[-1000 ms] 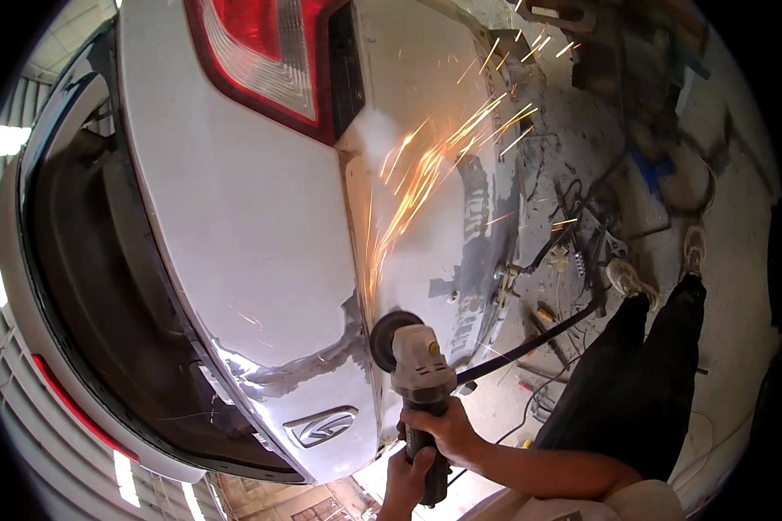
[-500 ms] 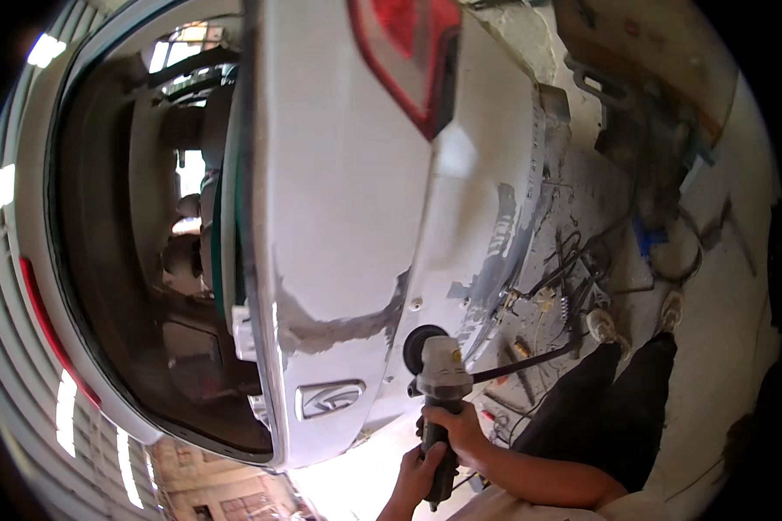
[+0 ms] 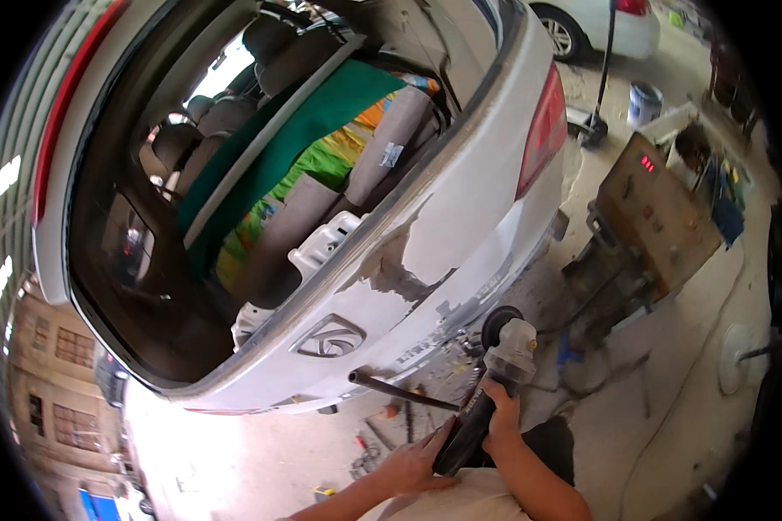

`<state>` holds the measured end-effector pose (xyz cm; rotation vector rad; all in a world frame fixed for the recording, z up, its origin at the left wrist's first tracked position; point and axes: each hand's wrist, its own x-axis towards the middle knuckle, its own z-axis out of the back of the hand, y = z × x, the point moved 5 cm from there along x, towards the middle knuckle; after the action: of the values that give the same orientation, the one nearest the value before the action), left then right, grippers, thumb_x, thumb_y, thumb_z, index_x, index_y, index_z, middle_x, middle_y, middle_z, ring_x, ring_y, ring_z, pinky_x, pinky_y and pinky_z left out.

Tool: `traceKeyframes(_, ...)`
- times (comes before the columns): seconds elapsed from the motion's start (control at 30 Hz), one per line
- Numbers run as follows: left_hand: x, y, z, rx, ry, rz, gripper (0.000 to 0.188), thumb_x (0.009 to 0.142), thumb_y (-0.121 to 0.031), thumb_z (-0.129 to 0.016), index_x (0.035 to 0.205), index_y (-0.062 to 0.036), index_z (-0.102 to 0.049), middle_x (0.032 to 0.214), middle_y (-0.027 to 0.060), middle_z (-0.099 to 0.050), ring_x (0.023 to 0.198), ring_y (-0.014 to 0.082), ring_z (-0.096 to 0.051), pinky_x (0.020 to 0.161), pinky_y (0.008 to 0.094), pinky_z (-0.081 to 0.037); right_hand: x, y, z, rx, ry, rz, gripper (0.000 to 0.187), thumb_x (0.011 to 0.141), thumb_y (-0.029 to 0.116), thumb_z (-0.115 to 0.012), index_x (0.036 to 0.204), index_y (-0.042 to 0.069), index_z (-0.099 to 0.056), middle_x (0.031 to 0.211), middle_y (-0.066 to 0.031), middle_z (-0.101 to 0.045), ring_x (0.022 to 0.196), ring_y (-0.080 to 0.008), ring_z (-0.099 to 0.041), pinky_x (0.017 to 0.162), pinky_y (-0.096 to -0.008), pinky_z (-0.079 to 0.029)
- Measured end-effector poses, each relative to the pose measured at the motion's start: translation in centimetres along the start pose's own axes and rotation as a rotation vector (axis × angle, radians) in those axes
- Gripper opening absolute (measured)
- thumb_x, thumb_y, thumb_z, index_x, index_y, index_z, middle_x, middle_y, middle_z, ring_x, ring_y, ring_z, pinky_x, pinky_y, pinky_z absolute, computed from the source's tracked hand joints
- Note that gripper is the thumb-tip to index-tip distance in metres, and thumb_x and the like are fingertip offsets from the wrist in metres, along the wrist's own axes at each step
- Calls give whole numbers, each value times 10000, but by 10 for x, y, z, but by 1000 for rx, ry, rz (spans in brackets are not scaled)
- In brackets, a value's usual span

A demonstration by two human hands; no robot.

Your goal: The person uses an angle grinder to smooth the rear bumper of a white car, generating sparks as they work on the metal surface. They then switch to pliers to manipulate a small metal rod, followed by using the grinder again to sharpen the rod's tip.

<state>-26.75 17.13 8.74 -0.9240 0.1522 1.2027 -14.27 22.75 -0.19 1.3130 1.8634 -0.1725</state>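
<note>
My right hand (image 3: pixel 501 415) wraps round the black body of an angle grinder (image 3: pixel 473 425), just behind its grey head. At the rear end of the same body my left hand (image 3: pixel 421 458) is pressed against it, fingers along its side. The grinder's round black disc (image 3: pixel 499 325) points away from me, in front of the lower rear of a white car (image 3: pixel 487 200); it appears apart from the paint. On the car's rear panel is a grey-brown bare patch (image 3: pixel 393 271) with ragged edges, above a chrome emblem (image 3: pixel 330 337). A dark bar (image 3: pixel 404 391) shows left of the grinder.
Inside the car's open rear lie a green cloth (image 3: pixel 347 100) and grey rolls. A brown-topped machine (image 3: pixel 652 213) with red lit digits stands at the right. Beyond it are a bucket (image 3: pixel 645 104) and another white car (image 3: pixel 591 30). Tools and cables litter the floor.
My view has turned and drawn back, showing more of the car's inside and the floor. The grinder, held in both hands, has come away from the rear panel that its disc was against.
</note>
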Motion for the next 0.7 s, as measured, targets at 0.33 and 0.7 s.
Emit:
traceKeyframes(0.33, 15, -16, -10, 159, -130, -392, 885, 808, -361, -635, 1423, 75, -171, 839, 218, -607, 612, 367, -614, 533, 437, -503, -19, 44, 12, -243, -47, 229, 221, 787, 227, -604, 874, 32, -544, 713, -114, -593, 591, -229, -594, 555, -346, -502)
traceKeyframes(0.7, 9, 0, -9, -62, -45, -333, 907, 802, -388, -638, 1439, 31, -147, 979, 236, -604, 804, 384, -631, 678, 430, -519, -14, 36, 8, -367, -76, 215, 234, 791, 226, -591, 892, 19, -548, 724, -123, -604, 602, -241, -605, 561, -351, -515)
